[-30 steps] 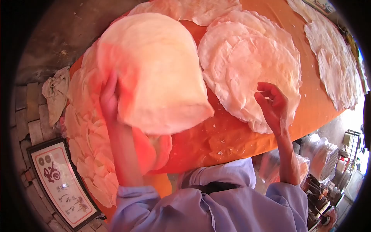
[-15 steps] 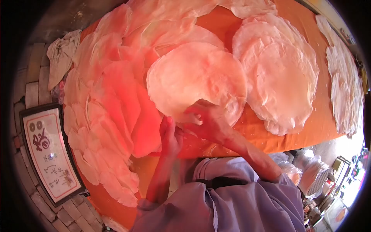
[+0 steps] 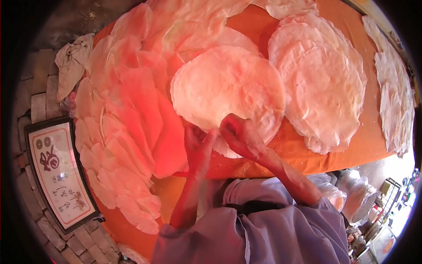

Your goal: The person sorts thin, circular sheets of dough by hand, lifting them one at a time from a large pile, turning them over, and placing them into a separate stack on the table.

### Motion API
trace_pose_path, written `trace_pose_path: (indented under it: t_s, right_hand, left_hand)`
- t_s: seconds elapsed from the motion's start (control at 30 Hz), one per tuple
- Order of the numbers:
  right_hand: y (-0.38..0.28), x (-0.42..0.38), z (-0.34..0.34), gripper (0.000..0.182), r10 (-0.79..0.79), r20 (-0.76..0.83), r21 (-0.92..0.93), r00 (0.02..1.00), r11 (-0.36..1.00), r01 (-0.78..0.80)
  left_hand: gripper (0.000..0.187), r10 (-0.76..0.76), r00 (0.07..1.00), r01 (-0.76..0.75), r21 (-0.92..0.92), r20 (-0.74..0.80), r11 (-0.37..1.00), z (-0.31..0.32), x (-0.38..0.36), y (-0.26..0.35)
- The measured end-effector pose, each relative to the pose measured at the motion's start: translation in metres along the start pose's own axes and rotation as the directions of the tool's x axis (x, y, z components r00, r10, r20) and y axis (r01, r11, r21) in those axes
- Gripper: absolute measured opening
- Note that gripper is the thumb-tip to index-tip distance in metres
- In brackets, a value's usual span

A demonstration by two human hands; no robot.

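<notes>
A thin, pale, round flatbread (image 3: 228, 83) lies in front of me, its surface slightly wrinkled. At its near edge my left hand (image 3: 200, 141) is closed, with thumb and fingers pinched at the rim. Just to the right, my right hand (image 3: 239, 135) is also closed over that edge, knuckles up. The edge between the fingers is partly hidden by both hands. Close by on the right rests a pile of similar flatbreads (image 3: 327, 88). To the left, many overlapping thin sheets (image 3: 136, 110) are spread in a broad heap.
Orange cloth (image 3: 314, 163) covers the table. More sheets (image 3: 392, 92) lie along its far right side. A framed sign with writing (image 3: 59, 176) stands at the left by brickwork (image 3: 37, 108), below a crumpled cloth (image 3: 72, 61). Plastic bags (image 3: 357, 193) sit at lower right.
My hands have come closer to the flatbread's near edge, and the fingers of my right hand have closed there. The view has shifted slightly.
</notes>
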State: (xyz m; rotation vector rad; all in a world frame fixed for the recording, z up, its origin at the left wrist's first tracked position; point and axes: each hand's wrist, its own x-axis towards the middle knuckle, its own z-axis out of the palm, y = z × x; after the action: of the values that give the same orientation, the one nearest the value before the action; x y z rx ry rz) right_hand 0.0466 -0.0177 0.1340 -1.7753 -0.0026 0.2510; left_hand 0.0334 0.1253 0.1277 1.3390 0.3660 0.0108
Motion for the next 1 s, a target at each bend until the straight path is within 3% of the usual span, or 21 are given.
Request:
trace_pose_path:
  t_s: [0.1, 0.2, 0.27, 0.3, 0.33, 0.43, 0.47, 0.57, 0.67, 0.7, 0.77, 0.8, 0.83, 0.9, 0.93, 0.97, 1.0]
  right_hand:
    - [0.009, 0.002, -0.002, 0.009, 0.029, -0.003, 0.138, 1.0, 0.99, -0.028]
    - [0.009, 0.002, -0.014, 0.011, 0.084, -0.057, 0.189, 0.995, 0.979, -0.072]
    - [0.013, 0.006, -0.045, 0.012, 0.181, -0.145, 0.221, 0.973, 0.964, -0.147]
    - [0.007, 0.007, -0.067, 0.012, 0.22, -0.177, 0.361, 0.959, 0.921, -0.145]
    - [0.003, 0.006, -0.094, 0.012, 0.263, -0.218, 0.485, 0.94, 0.865, -0.13]
    - [0.025, -0.004, -0.173, 0.012, 0.158, -0.49, 0.37, 0.857, 0.928, 0.04]
    - [0.023, -0.012, -0.203, 0.012, 0.138, -0.553, 0.334, 0.821, 0.94, 0.067]
    - [0.035, -0.04, -0.292, 0.014, 0.119, -0.715, 0.196, 0.689, 0.98, 0.033]
    - [0.056, -0.084, -0.351, 0.019, 0.163, -0.813, 0.154, 0.559, 0.986, -0.064]
    - [0.075, -0.1, -0.372, 0.021, 0.138, -0.813, 0.088, 0.566, 0.99, -0.114]
    - [0.108, -0.123, -0.394, 0.023, 0.158, -0.883, -0.029, 0.442, 0.921, -0.389]
    - [0.121, -0.129, -0.397, 0.025, 0.155, -0.913, -0.069, 0.377, 0.853, -0.518]
    - [0.129, -0.13, -0.391, 0.026, 0.123, -0.909, -0.121, 0.397, 0.836, -0.536]
    - [0.137, -0.127, -0.371, 0.029, 0.065, -0.898, -0.217, 0.435, 0.794, -0.568]
    - [0.136, -0.12, -0.357, 0.038, 0.089, -0.906, -0.195, 0.415, 0.78, -0.594]
    - [0.129, -0.113, -0.341, 0.042, 0.033, -0.896, -0.268, 0.443, 0.756, -0.598]
    - [0.126, -0.11, -0.333, 0.046, -0.023, -0.881, -0.339, 0.472, 0.726, -0.598]
  left_hand:
    - [0.017, 0.032, 0.997, -0.023, 0.127, -0.067, 0.992, 0.002, -0.006, -0.002]
    - [0.027, -0.181, 0.982, 0.177, 0.072, 0.047, 0.982, -0.039, -0.002, -0.027]
    - [0.021, -0.172, 0.982, 0.184, -0.161, 0.084, 0.97, -0.065, -0.004, -0.035]
    - [0.018, -0.17, 0.979, 0.195, -0.282, 0.11, 0.939, -0.074, -0.007, -0.036]
    - [0.019, -0.236, 0.971, 0.24, -0.256, 0.048, 0.936, -0.077, -0.009, -0.029]
    - [0.024, -0.309, 0.949, 0.3, -0.126, -0.061, 0.946, -0.121, -0.007, -0.037]
    - [0.03, -0.316, 0.948, 0.31, -0.134, -0.027, 0.941, -0.127, -0.007, -0.038]
    - [0.05, -0.34, 0.94, 0.341, -0.1, 0.019, 0.935, -0.138, -0.007, -0.039]
    - [0.045, -0.307, 0.945, 0.288, -0.163, -0.111, 0.944, -0.096, -0.014, -0.018]
    - [0.046, -0.31, 0.947, 0.288, -0.203, -0.087, 0.936, -0.085, -0.016, -0.009]
    - [0.049, -0.311, 0.95, 0.288, -0.278, -0.041, 0.916, -0.07, -0.021, 0.003]
    - [0.05, -0.235, 0.958, 0.279, -0.333, 0.167, 0.901, -0.083, -0.015, -0.003]
    - [0.051, -0.137, 0.923, 0.28, -0.385, 0.359, 0.88, -0.097, -0.003, -0.004]
    - [0.051, -0.018, 0.909, 0.13, -0.244, 0.417, 0.961, -0.091, 0.005, 0.007]
    - [0.05, 0.022, 0.953, -0.016, -0.022, 0.302, 1.0, -0.074, 0.004, 0.025]
    - [0.05, 0.2, 0.913, -0.292, 0.226, 0.357, 0.929, -0.071, 0.015, 0.037]
    - [0.049, 0.371, 0.839, -0.529, 0.439, 0.398, 0.726, -0.064, 0.026, 0.051]
